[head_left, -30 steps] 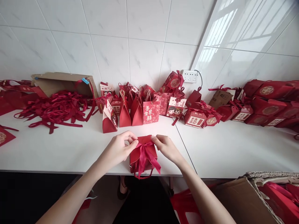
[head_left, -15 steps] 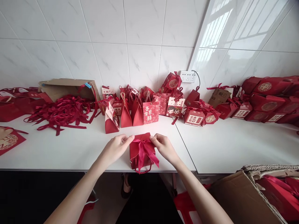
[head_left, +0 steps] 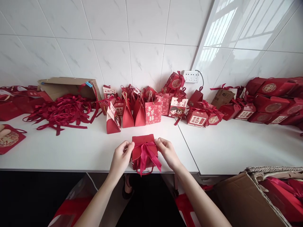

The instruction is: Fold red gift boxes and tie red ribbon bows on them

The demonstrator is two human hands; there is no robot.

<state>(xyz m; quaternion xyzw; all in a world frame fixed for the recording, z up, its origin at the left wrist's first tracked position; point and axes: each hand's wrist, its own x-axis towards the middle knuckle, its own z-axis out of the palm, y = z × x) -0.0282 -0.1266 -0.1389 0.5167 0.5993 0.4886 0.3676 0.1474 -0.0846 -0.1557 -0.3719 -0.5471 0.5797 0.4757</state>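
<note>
A small red gift box (head_left: 140, 153) sits near the table's front edge, directly before me. A satin ribbon bow (head_left: 147, 150) lies across its upper part, with tails hanging down the front; below them droops a red cord handle (head_left: 145, 172). At the box's left edge, my left hand (head_left: 121, 156) is closed in a pinch by the bow's left end; its fingertips partly hide what they hold. On the other side, my right hand (head_left: 168, 152) pinches the bow's right end between thumb and fingers.
Several finished-looking red boxes (head_left: 153, 113) line the wall. Loose ribbons (head_left: 62, 112) spill from a cardboard box (head_left: 68, 82) at left. More boxes (head_left: 272, 104) are stacked at right, below a power strip's level (head_left: 190, 76). An open carton (head_left: 243, 195) stands front right. Another person's hand (head_left: 4, 131) touches a red packet (head_left: 11, 140).
My left hand has shifted slightly left and down, its wrist turned more upright. My right hand has moved slightly right. The bow's top looks slightly narrower; the box stays in place.
</note>
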